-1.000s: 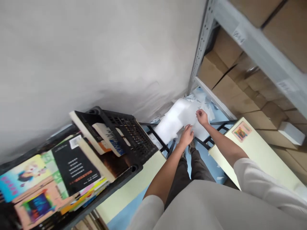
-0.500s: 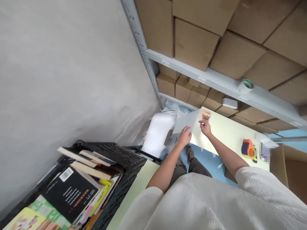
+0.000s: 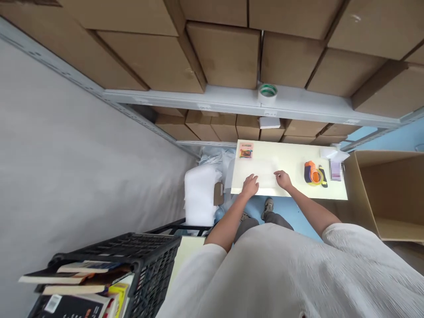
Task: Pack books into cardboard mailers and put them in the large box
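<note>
A thin, translucent white foam sheet [image 3: 263,170] lies on the pale yellow table [image 3: 285,152]. My left hand [image 3: 250,186] rests on its near left part, fingers stretched out over it. At the sheet's right side is my right hand [image 3: 282,179], thumb and forefinger pinched together on the edge. Just beyond the sheet, near the table's far left corner, sits a small colourful picture book or card [image 3: 246,150]. Farther right on the table are an orange tape dispenser [image 3: 310,172] and a purple-and-white packet [image 3: 335,170].
Shelves of cardboard boxes [image 3: 228,57] rise beyond the table, with a tape roll [image 3: 267,92] on the shelf edge. White foam sheets [image 3: 199,194] are stacked left of the table. A black crate [image 3: 155,260] of books stands near left, an open carton [image 3: 364,190] at right.
The sheet, held up at the table's left end before, now lies flat on the tabletop. Both hands have come over it, and my view has swung to the right.
</note>
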Motion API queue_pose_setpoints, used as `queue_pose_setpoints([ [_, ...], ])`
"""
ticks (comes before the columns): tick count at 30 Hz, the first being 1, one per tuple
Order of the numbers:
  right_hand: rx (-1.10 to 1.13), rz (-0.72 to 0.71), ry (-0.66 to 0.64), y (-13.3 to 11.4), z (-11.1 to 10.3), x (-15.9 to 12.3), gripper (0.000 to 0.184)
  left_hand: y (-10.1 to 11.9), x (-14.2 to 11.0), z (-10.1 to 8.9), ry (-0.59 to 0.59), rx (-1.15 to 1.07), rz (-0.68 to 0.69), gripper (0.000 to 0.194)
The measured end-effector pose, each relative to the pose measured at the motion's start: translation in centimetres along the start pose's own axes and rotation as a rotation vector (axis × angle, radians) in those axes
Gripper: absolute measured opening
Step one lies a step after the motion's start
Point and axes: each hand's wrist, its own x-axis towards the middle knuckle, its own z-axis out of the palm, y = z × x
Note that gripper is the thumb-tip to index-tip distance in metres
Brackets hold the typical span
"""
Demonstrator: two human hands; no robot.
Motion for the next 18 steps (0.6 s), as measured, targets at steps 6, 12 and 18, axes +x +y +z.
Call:
queue_pose_setpoints([
  [6,-0.059,0.047,-0.134,4.6,-1.8,0.2,0.037,2.2,1.1,2.2,-0.068,0.098,-0.072,0.055],
  [12,-0.252,0.059,-0.129,5.5,-2.1,-0.2,0.037,3.1,1.2,3.0,-0.156,0.195,-0.097,0.053],
  [18,-0.282,-0.180,-0.274,3.6,-0.4,-0.8,0.046,1.6,1.2,2.6,-0.068,0.258,-0.118,0.057],
])
